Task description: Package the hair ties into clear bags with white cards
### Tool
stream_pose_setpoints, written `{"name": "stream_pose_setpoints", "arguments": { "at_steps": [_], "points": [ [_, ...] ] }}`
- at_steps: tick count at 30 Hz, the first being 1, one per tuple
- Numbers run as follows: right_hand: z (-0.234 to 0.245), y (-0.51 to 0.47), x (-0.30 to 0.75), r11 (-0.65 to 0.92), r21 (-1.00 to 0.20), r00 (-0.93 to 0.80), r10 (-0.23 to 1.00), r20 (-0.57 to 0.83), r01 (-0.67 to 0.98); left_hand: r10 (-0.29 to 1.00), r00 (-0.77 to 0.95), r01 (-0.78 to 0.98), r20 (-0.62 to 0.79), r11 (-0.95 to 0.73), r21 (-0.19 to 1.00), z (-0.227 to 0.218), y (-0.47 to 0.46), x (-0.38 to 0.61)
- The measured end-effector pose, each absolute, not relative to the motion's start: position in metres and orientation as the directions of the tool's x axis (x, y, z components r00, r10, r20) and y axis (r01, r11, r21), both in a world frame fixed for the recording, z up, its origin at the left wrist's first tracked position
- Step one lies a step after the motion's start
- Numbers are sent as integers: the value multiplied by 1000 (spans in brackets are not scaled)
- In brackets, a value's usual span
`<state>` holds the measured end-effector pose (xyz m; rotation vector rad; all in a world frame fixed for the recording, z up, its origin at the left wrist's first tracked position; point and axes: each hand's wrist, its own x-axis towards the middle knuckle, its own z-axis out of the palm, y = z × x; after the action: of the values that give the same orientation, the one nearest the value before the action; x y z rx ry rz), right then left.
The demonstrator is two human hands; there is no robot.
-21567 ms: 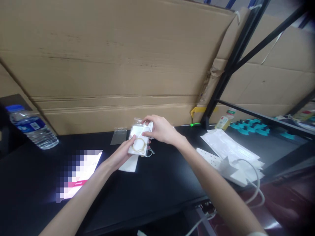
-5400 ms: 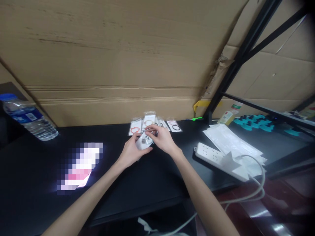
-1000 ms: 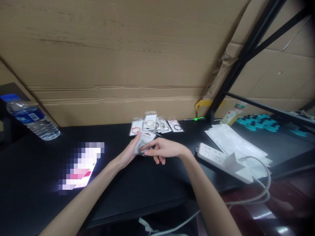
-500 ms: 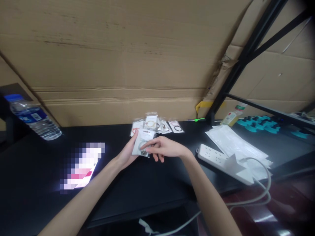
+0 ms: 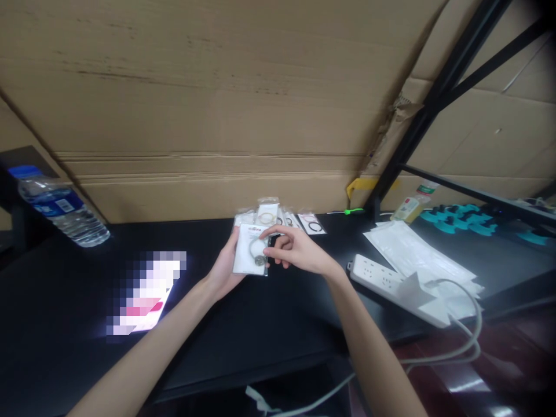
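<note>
Upright above the table, my left hand [image 5: 226,263] grips a small clear bag [image 5: 243,260] by its left side. Inside the bag is a white card with a thin pale looped band, which looks like a bracelet, and a round dark metallic piece [image 5: 259,260]. My right hand [image 5: 293,249] is at the bag's right side, with index fingertip and thumb on its front near the band. Its other fingers are curled. Behind my hands, several similar bagged bracelets [image 5: 266,218] lie on the table, partly hidden by the held bag. One with a black loop [image 5: 313,226] lies to their right.
On the left are a water bottle [image 5: 65,205] and a lit, pixelated screen [image 5: 150,295]. To the right lie a white power strip [image 5: 377,278], white sheets or bags [image 5: 403,249], a bottle of yellowish liquid [image 5: 410,207] and teal pieces [image 5: 460,220]. Cardboard [image 5: 217,116] stands behind the black table [image 5: 243,336].
The held bag now faces me more squarely, its round piece uncovered. My right index finger has shifted up and right from the bag's middle, and the fingers are more bent.
</note>
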<state>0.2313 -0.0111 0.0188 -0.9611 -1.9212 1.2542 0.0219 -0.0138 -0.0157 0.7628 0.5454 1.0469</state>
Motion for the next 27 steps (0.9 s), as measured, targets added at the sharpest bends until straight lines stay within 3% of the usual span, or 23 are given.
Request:
{"name": "stream_pose_setpoints", "arguments": {
  "at_steps": [8,17,27],
  "points": [
    [14,-10,229,294,-926,-499,855,144,237,941,329,-635,-76,280,720,-16,-15,25],
    [13,-7,230,311,-920,-572,811,125,240,906,422,-681,-40,346,646,-15,-19,28],
    [11,-5,230,354,-909,-561,808,180,219,909,410,-658,-74,351,666,-17,-17,28]
  ]
}}
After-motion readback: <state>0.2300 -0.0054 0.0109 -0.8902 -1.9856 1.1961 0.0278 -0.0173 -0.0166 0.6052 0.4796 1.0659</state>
